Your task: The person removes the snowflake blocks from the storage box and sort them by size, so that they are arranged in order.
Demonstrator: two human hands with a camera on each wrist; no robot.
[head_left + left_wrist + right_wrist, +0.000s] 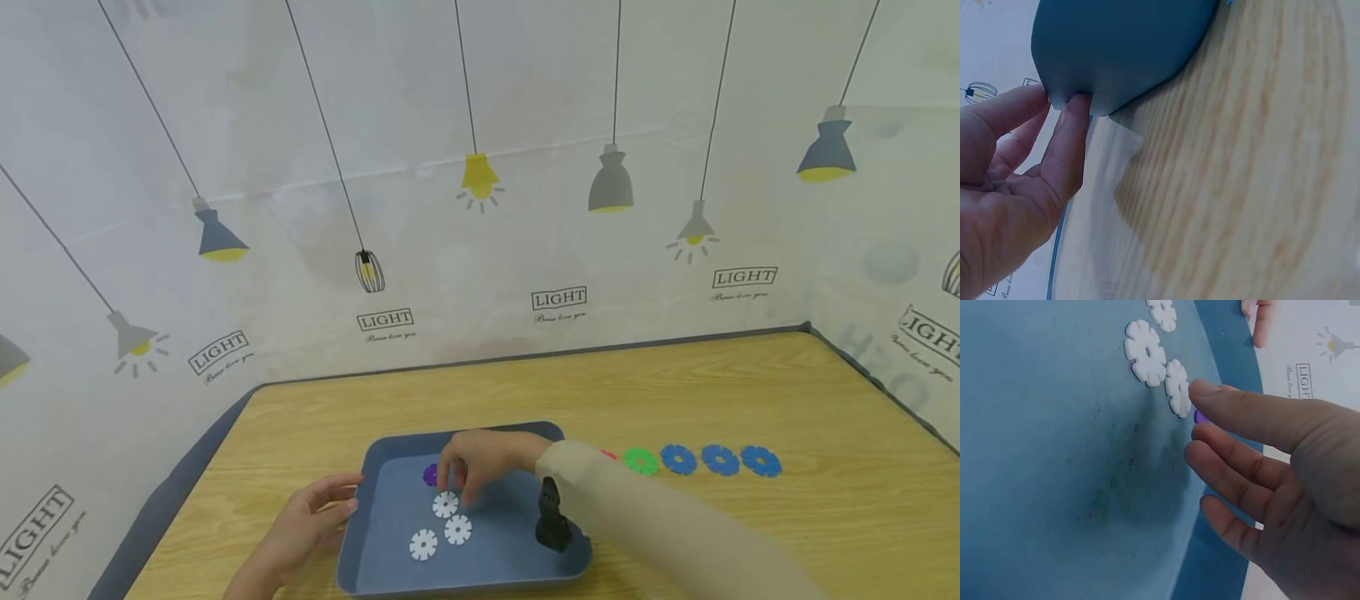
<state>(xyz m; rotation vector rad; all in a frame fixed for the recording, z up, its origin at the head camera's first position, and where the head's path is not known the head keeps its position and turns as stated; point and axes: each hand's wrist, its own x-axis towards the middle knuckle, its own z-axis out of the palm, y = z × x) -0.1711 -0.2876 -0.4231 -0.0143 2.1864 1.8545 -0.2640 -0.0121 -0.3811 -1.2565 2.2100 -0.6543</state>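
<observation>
My left hand [311,518] holds the blue tray [393,575] at its left rim; in the left wrist view the thumb [1072,134] lies against the outer wall. Over the tray's far half, my right hand [480,458] reaches in with relaxed fingers and nothing visible between them. Right by its fingertips lie a purple snowflake disc [430,475], partly covered, and a white snowflake disc [446,504]. Two more white discs, one close by [457,530] and one nearer the front [423,544], rest on the tray floor.
Right of the tray a row of snowflake discs lies on the wooden table [750,533]: a red one [609,455] mostly behind the sleeve, a green one [641,461] and three blue ones [720,460]. A lamp-patterned wall sheet [480,250] borders the table behind.
</observation>
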